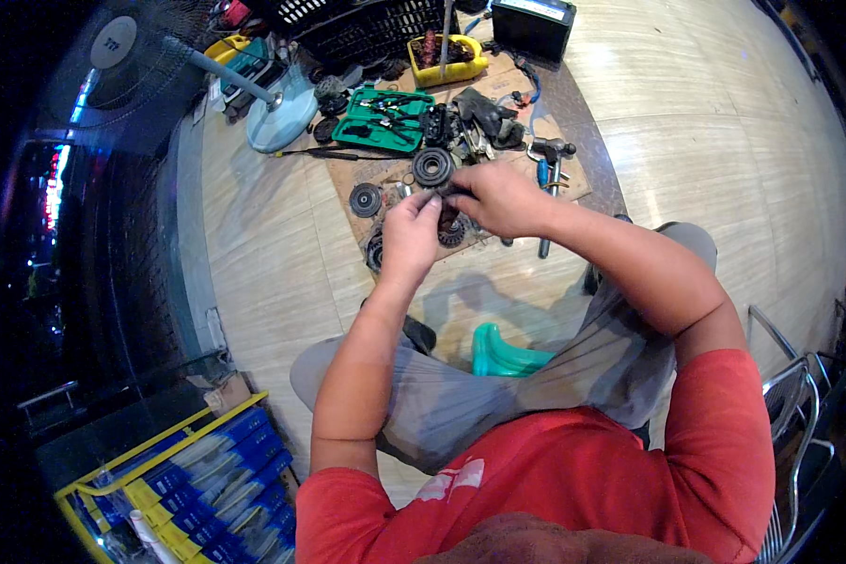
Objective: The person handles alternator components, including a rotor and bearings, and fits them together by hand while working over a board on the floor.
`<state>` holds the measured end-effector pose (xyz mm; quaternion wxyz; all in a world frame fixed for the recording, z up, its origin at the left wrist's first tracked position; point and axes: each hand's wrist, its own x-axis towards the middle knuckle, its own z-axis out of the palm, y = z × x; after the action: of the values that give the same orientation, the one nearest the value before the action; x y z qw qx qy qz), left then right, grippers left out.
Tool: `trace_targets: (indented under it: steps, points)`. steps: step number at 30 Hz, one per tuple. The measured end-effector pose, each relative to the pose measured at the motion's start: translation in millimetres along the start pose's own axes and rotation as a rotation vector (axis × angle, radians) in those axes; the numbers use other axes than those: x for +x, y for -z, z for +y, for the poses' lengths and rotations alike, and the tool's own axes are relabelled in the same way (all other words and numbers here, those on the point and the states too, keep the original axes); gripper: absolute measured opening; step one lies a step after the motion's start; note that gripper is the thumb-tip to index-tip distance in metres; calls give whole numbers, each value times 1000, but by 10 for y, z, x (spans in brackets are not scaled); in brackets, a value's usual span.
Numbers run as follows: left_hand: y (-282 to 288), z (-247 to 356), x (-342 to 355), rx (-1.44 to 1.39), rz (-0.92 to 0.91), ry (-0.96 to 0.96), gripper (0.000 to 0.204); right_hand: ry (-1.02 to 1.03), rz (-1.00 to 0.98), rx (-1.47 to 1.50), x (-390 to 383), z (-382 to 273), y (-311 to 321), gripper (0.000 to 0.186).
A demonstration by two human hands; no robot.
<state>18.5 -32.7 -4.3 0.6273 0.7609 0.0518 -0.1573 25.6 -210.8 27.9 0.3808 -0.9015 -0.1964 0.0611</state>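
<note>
Seated over a cardboard sheet (pixel 376 179) on the tiled floor, a person pinches a small dark metal part (pixel 439 193) between left hand (pixel 412 230) and right hand (pixel 498 199), apparently mid-fitting and needing fine alignment, beside a ribbed black pulley (pixel 432 166) and green tool case (pixel 383 120).

small dark part (pixel 445 191) mostly hidden between hands (pixel 461 211), black crate (pixel 367 28) cut off at top edge

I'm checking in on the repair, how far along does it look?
Mid-job, I'd say. Done: round parts, like the black pulley and the disc, lie pulled apart on the cardboard. In hand: left hand and right hand pinch a small part I can't identify. Left: those loose pieces, green tool case open.
</note>
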Motion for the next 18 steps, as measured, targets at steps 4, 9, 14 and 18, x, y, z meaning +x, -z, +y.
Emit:
trace_targets:
  steps: [4,9,14,18]
  points:
    - [23,137,-10,-626,-93,113,20,-24,13,130,-71,2,-99,20]
    - [18,181,-19,-773,-105,4,22,-18,48,202,-56,53,-249,22]
    - [-11,222,-37,-805,-14,2,21,-34,1,195,-36,62,-268,18]
    - [24,171,-12,-822,21,-31,18,0,-31,164,-28,76,-321,20]
